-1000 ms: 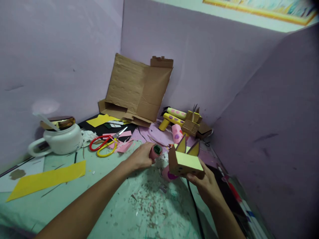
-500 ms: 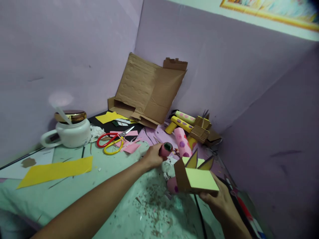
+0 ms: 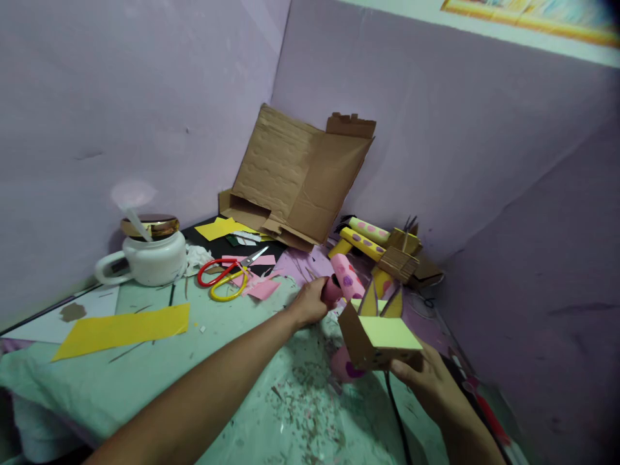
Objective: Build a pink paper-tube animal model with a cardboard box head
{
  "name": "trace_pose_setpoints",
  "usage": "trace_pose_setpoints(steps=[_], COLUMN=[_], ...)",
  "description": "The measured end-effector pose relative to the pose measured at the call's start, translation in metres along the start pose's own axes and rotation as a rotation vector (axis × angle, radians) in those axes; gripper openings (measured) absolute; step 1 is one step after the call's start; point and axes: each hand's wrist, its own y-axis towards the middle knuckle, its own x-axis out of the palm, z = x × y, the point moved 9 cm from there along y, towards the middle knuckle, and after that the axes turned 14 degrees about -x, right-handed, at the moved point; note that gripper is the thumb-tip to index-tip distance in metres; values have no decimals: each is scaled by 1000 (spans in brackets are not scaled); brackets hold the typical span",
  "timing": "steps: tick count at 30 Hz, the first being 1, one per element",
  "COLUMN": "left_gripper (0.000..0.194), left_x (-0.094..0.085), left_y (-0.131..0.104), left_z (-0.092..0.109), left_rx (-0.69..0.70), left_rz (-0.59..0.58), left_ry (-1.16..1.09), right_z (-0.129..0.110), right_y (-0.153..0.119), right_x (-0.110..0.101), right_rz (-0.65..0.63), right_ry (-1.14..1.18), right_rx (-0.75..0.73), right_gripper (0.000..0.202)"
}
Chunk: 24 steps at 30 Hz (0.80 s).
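Observation:
My left hand (image 3: 310, 302) is wrapped round a short pink tube (image 3: 332, 292), close to a longer pink tube with red and purple spots (image 3: 347, 276). In my right hand (image 3: 429, 374) is a small cardboard box (image 3: 392, 332) with pale green paper on its side and pointed yellow ear-like pieces on top. Just below the box, a rounded pink piece with a purple spot (image 3: 345, 365) shows near the table. My right fingers are partly hidden behind the box.
Scissors (image 3: 228, 279), pink scraps and a yellow strip (image 3: 121, 330) lie left on the green-covered table (image 3: 271, 400). A white mug (image 3: 154, 258) stands far left. Folded cardboard (image 3: 300, 174) leans on the wall; spotted yellow tubes (image 3: 363, 242) lie back right. A black cord (image 3: 397, 413) runs frontward.
The pink tube in my left hand has tipped so its opening no longer faces up toward the camera. The box has tilted slightly. The whole view has shifted, moving the scene rightward.

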Motion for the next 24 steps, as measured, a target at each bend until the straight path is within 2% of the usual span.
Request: trace_pose_setpoints(steps=[4, 14, 24], left_gripper=[31, 32, 27], left_x=[-1, 1, 2], left_y=[2, 3, 5], left_z=[3, 3, 2], left_rx=[8, 26, 37], left_rz=[-1, -23, -3], left_ry=[9, 64, 90], right_z=[0, -1, -2], right_y=[2, 0, 3], right_x=[-2, 1, -1], right_rz=[7, 14, 123], right_ry=[14, 22, 138], right_rx=[7, -22, -98], right_gripper=[69, 59, 74])
